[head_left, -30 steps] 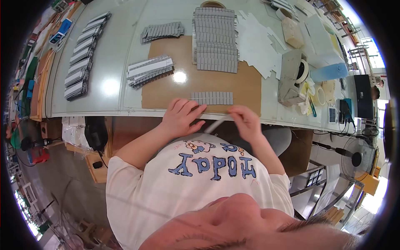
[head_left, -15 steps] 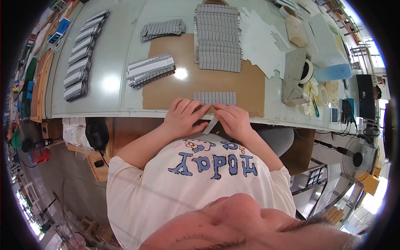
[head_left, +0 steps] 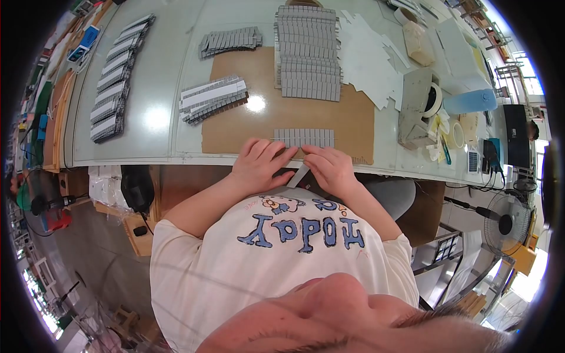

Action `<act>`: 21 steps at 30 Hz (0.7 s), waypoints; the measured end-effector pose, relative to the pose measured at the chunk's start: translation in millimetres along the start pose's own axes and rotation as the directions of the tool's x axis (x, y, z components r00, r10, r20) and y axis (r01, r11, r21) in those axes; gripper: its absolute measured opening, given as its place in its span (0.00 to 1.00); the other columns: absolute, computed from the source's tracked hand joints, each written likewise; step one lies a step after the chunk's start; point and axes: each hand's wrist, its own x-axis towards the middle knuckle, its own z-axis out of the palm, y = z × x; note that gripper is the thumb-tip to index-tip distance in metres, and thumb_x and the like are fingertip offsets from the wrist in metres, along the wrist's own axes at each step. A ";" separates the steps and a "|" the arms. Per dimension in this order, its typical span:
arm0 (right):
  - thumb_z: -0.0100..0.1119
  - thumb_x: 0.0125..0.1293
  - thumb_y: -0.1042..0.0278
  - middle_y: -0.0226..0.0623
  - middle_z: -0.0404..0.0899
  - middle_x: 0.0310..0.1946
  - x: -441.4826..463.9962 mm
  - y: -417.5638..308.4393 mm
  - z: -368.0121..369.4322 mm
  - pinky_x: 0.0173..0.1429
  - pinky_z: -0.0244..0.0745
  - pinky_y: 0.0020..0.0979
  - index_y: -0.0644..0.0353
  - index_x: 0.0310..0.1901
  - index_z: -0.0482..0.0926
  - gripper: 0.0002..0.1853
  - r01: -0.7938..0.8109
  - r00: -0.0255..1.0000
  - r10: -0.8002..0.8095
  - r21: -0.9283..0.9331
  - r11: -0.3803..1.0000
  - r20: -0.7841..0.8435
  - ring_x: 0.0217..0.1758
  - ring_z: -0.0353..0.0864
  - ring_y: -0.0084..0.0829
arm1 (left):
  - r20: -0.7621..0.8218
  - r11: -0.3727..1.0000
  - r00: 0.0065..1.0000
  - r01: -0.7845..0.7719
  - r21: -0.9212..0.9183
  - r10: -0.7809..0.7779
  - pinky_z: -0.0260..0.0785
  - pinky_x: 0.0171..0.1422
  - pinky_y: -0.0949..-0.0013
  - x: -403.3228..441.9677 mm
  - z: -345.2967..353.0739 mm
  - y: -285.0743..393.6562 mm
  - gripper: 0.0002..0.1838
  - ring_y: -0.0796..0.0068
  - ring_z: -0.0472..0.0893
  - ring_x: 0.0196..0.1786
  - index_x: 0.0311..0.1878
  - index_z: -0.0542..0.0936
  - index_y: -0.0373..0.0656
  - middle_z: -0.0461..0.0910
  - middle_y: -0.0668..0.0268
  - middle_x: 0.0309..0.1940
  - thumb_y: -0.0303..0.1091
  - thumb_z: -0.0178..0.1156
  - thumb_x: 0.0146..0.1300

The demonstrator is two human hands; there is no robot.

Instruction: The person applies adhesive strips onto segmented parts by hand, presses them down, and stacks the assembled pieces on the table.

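A grey segmented panel (head_left: 312, 137) lies flat at the front of the brown board (head_left: 235, 134). Along its near edge, the fingertips of my two hands almost meet. My left hand (head_left: 259, 166) has its fingers bent and close together at the panel's left part, its thumb lower down; what is under the fingertips is hidden. My right hand (head_left: 331, 168) pinches at the top of a narrow pale strip (head_left: 299, 176), which slants down over the table edge towards my shirt.
Grey segmented pieces lie in a tall stack (head_left: 309, 53), two smaller piles (head_left: 215, 99) and a long row (head_left: 120, 82) at left. White sheets (head_left: 371, 62) sit right of the stack. Further right are a box with tape rolls (head_left: 416, 115) and a blue bottle (head_left: 471, 102).
Almost nothing differs. Both hands stay at the panel's near edge, and the pale strip has shifted only very slightly.
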 end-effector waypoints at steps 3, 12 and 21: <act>0.69 0.60 0.76 0.39 0.87 0.48 1.8 -0.2 0.1 0.34 0.79 0.35 0.60 0.41 0.80 0.09 0.004 1.000 -0.004 0.008 1.000 -0.020 0.31 0.82 0.37 | -0.003 1.000 1.000 -0.002 0.002 0.002 0.63 0.65 0.60 0.2 -0.7 0.2 0.28 0.71 0.72 0.56 0.60 0.82 0.56 0.74 0.72 0.51 0.51 0.71 0.55; 0.68 0.61 0.75 0.39 0.86 0.44 -3.2 1.4 0.1 0.37 0.80 0.35 0.60 0.42 0.82 0.08 -0.032 0.998 0.037 0.104 0.994 -0.045 0.33 0.82 0.40 | -0.033 0.998 0.999 -0.012 -0.063 0.010 0.63 0.64 0.60 -0.6 -6.1 -0.9 0.28 0.70 0.72 0.55 0.59 0.82 0.55 0.75 0.72 0.50 0.49 0.72 0.54; 0.63 0.71 0.80 0.35 0.84 0.34 -29.2 10.3 -28.5 0.35 0.81 0.26 0.66 0.49 0.82 0.07 -0.571 0.709 0.671 0.735 0.367 0.216 0.31 0.83 0.22 | -0.103 0.994 0.995 -0.011 -0.113 -0.001 0.64 0.61 0.59 -14.3 -10.4 -17.3 0.24 0.68 0.74 0.50 0.53 0.84 0.50 0.77 0.72 0.46 0.44 0.72 0.53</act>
